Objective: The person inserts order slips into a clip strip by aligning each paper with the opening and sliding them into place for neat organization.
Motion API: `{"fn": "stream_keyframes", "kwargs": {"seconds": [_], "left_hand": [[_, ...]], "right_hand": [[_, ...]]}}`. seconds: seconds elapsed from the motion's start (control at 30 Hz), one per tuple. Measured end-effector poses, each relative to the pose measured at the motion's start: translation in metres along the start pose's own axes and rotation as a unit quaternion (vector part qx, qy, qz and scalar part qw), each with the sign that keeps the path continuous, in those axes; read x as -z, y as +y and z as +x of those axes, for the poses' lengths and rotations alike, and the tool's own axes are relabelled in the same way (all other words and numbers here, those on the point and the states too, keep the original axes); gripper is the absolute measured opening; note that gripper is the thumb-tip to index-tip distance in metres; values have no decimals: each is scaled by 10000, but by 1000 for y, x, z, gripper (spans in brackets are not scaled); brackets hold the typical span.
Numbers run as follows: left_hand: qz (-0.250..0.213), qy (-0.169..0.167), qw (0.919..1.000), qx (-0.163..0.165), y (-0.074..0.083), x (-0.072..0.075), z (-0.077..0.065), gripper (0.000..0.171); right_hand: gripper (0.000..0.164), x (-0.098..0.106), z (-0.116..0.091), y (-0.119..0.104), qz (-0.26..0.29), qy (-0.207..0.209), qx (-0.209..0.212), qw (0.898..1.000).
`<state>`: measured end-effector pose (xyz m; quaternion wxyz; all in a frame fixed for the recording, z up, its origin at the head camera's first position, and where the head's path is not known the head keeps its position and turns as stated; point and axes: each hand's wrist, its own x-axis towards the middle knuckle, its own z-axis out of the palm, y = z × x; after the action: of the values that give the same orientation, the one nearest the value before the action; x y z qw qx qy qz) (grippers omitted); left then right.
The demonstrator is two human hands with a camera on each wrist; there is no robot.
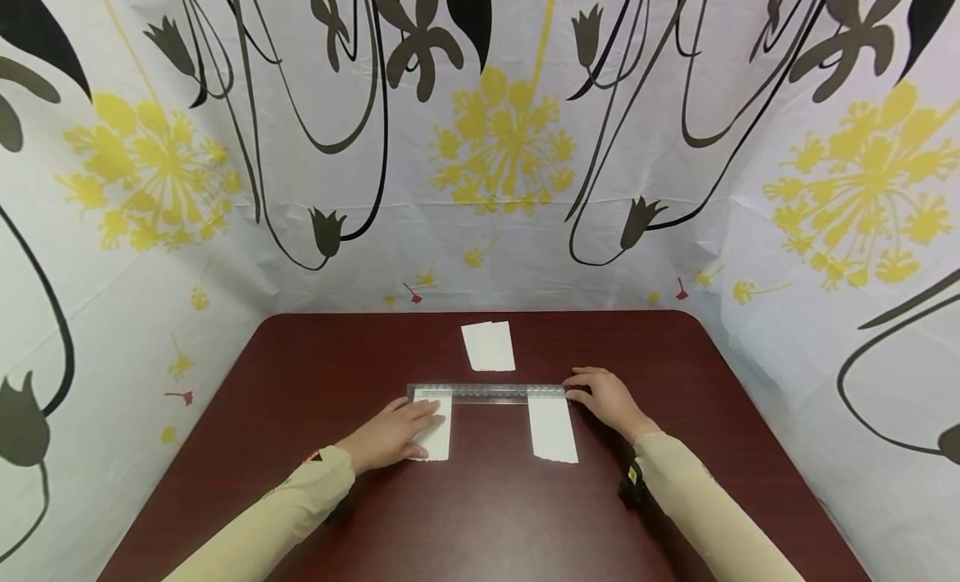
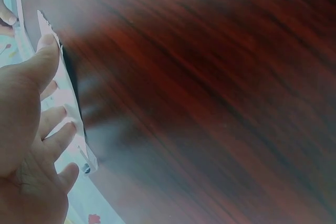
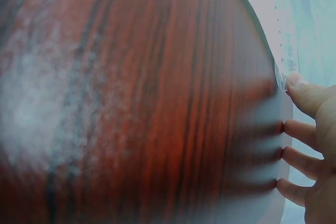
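A clear ruler (image 1: 491,393) lies across the table, its ends over the tops of two white paper strips. My left hand (image 1: 395,433) rests with spread fingers on the left paper strip (image 1: 439,440). In the left wrist view, that hand's thumb and fingers (image 2: 56,142) lie on the paper beside the ruler. The right paper strip (image 1: 553,432) lies under the other end of the ruler. My right hand (image 1: 609,401) is at that end. Its thumb (image 3: 295,81) touches the ruler's tip, while other fingertips rest on the table.
Farther back on the dark red-brown table (image 1: 360,348), more white paper pieces (image 1: 489,347) lie overlapping. A patterned white cloth (image 1: 525,257) with flowers hangs behind the table and along both sides.
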<state>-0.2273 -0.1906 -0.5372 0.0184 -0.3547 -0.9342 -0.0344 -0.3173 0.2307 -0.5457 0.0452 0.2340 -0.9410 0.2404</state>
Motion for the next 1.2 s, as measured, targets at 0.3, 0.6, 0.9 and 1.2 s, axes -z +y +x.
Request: {"fn": "stream_keyframes", "kwargs": {"seconds": [0.3, 0.6, 0.9, 1.2], "left_hand": [[-75, -11, 9999, -83, 6, 4, 5, 65], [-108, -92, 9999, -53, 11, 4, 8, 65], [-186, -149, 9997, -58, 11, 6, 6, 65], [-138, -73, 9999, 33, 5, 6, -1, 63]], "right_hand": [[28, 0, 0, 0, -190, -17, 88, 9998], [31, 0, -1, -1, -171, -124, 33, 9998], [30, -1, -1, -2, -204, -72, 74, 9997], [31, 2, -2, -4, -185, -183, -15, 9997]]}}
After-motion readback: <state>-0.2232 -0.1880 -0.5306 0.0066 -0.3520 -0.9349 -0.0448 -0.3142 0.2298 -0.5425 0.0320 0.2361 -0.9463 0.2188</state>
